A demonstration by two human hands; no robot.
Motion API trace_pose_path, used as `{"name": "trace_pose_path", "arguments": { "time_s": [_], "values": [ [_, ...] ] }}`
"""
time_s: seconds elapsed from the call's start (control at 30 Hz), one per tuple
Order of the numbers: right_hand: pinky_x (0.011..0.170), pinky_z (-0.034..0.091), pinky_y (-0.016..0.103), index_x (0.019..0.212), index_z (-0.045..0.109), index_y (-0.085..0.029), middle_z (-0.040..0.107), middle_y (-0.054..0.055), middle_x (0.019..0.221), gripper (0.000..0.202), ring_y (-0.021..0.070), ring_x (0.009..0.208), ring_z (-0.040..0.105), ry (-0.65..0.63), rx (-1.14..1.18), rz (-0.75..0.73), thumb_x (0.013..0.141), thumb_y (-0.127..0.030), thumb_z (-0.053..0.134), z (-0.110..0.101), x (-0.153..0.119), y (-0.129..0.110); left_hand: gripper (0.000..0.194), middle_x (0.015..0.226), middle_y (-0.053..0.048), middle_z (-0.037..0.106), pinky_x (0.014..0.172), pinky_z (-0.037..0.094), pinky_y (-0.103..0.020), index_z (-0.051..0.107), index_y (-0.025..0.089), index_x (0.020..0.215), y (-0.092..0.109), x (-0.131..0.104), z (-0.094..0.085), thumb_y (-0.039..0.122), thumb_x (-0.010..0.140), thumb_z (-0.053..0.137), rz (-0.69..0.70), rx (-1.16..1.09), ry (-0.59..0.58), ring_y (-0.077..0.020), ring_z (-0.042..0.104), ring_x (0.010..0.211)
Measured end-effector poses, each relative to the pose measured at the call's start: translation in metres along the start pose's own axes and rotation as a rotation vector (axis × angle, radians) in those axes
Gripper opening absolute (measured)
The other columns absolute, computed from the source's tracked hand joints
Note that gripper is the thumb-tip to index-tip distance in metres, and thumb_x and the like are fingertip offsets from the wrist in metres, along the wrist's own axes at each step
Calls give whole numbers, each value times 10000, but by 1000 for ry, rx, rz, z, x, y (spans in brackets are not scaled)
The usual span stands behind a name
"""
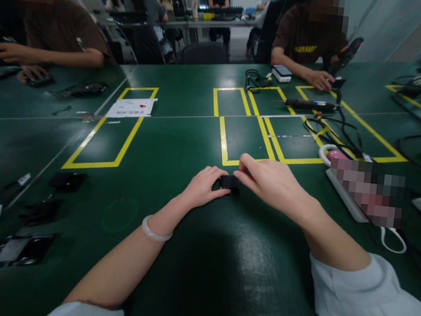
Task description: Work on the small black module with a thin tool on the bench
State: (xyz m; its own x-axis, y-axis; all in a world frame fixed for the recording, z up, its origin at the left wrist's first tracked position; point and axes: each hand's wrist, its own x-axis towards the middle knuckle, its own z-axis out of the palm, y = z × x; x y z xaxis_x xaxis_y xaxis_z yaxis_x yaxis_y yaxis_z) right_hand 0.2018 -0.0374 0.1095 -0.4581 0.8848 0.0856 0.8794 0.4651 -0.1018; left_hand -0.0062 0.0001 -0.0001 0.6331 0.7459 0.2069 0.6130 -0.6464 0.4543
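Observation:
A small black object is on the green table in front of me. My left hand grips it from the left, with the thumb along its near side and the fingers along its far side. My right hand is at the object's right end, its thumb and index finger pinched together. Whatever may be between those right fingertips is too small and dark to make out. A pale bracelet circles my left wrist.
Black parts lie at the left. Yellow tape rectangles mark the green table. A white paper lies beyond. A black tool with cables and a pink item are at the right. Two people sit opposite, hands on dark objects.

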Motion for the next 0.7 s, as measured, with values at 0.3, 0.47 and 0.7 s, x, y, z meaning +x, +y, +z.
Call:
{"name": "trace_pose_path", "arguments": {
  "time_s": [0.3, 0.47, 0.7],
  "values": [
    [531, 258, 267, 1074, 466, -188, 688, 48, 879, 203, 187, 725, 633, 19, 46, -18, 954, -313, 359, -2, -1, 1, 377, 1054, -71, 599, 850, 450, -374, 544, 201, 1131, 0, 0, 0, 484, 883, 567, 5, 2, 6, -236, 539, 962],
    [523, 236, 271, 1018, 499, -198, 686, 47, 792, 251, 208, 691, 635, -10, -31, 17, 968, -385, 340, -1, 1, 0, 385, 1035, -70, 601, 839, 453, -369, 554, 190, 1127, 0, 0, 0, 487, 883, 565, 0, -12, 7, -233, 534, 950],
    [542, 257, 267, 1083, 479, -184, 693, 45, 859, 204, 180, 708, 629, 25, 27, -6, 938, -279, 372, -3, -1, -1, 377, 1052, -71, 598, 850, 449, -370, 552, 199, 1121, 0, -1, 0, 490, 881, 566, -3, -1, 7, -235, 536, 959]
  ]
}}
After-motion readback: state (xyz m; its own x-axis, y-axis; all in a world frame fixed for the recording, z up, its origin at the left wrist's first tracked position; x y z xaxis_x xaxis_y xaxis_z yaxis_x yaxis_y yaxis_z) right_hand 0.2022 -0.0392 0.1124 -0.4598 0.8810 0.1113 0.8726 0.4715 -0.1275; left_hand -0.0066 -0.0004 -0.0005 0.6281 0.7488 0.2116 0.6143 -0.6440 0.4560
